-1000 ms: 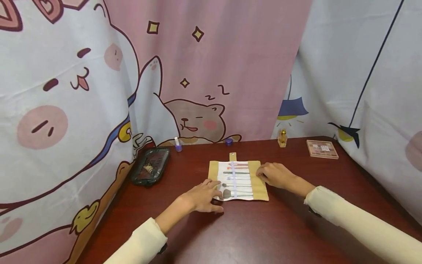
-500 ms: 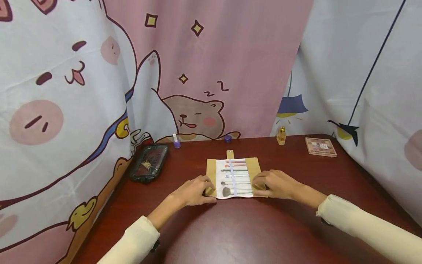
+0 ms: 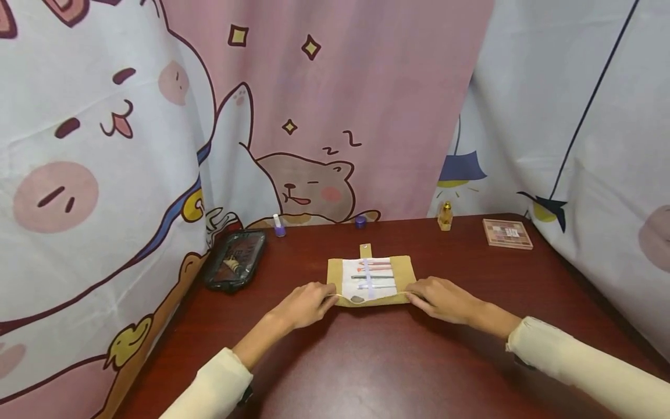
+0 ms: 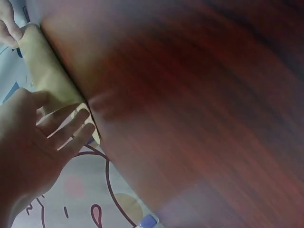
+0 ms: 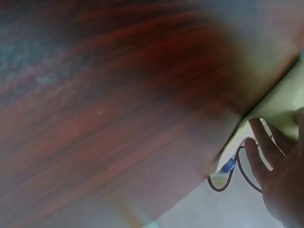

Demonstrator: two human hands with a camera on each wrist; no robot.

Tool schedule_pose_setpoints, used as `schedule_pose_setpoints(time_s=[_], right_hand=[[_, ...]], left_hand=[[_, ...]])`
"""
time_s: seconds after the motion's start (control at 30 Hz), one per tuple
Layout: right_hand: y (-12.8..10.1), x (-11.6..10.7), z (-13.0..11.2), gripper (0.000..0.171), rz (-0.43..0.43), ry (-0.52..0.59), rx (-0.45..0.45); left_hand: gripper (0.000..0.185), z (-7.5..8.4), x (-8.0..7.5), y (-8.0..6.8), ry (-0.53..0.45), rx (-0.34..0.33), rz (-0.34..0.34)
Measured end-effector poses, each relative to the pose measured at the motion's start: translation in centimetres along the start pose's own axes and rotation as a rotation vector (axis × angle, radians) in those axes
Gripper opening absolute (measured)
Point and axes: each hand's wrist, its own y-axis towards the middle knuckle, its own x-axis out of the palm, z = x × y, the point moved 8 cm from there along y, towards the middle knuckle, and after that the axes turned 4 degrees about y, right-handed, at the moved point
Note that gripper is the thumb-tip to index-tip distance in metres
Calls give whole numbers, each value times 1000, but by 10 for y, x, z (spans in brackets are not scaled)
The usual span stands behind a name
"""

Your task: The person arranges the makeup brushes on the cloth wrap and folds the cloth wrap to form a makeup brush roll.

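A tan makeup brush roll [image 3: 403, 269] lies spread on the dark red table, its near edge raised and folded inward. Several makeup brushes [image 3: 373, 277] sit under a pale lilac band on its white lining; the nearest ones are mostly covered by the fold. My left hand [image 3: 309, 304] pinches the near left corner, thumb on the outer side. At the near right corner, my right hand [image 3: 439, 298] grips the same edge. In the left wrist view the roll's tan outside [image 4: 50, 71] stands up off the table. A snap strap [image 3: 365, 251] points away at the far edge.
A black-edged clear pouch [image 3: 235, 260] lies at the left. Along the back stand a purple nail polish bottle [image 3: 279, 226], a small purple jar [image 3: 360, 222] and a gold perfume bottle [image 3: 445, 216]. An eyeshadow palette [image 3: 508, 234] lies back right, before the curtain.
Both hands have moved to the roll's near corners and taken hold of them. The near edge, flat before, is now lifted and turned over the nearest brushes.
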Motion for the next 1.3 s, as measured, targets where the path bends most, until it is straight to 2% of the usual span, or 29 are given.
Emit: schedule_pose_setpoints(time_s=[0.2, 0.33, 0.43, 0.53, 0.67, 0.77, 0.9, 1.03, 1.17, 1.3], right_hand=[[5, -4, 15, 13, 15, 180, 114], [9, -3, 24, 12, 47, 222, 126], [11, -1, 29, 11, 57, 202, 144], [11, 1, 31, 10, 54, 149, 179], [12, 2, 30, 6, 73, 52, 186], [12, 2, 24, 7, 107, 22, 131], [13, 6, 14, 18, 108, 16, 15], [12, 10, 8, 22, 82, -20, -41], [11, 12, 6, 12, 53, -56, -41], [8, 16, 5, 38, -7, -47, -18]], left_hand=[[20, -6, -4, 4, -122, -84, 42], [18, -10, -3, 9, -148, -99, 66], [19, -14, 2, 13, -129, -117, 55], [22, -17, 6, 17, -80, -133, 49], [26, -17, 6, 19, 14, -133, 81], [20, -10, 4, 20, 136, -86, 134], [8, 6, 2, 19, 269, 22, 193], [13, 15, 5, 18, 250, 70, 140], [28, 15, 11, 16, 211, 45, 46], [32, 13, 12, 15, 198, 38, 2]])
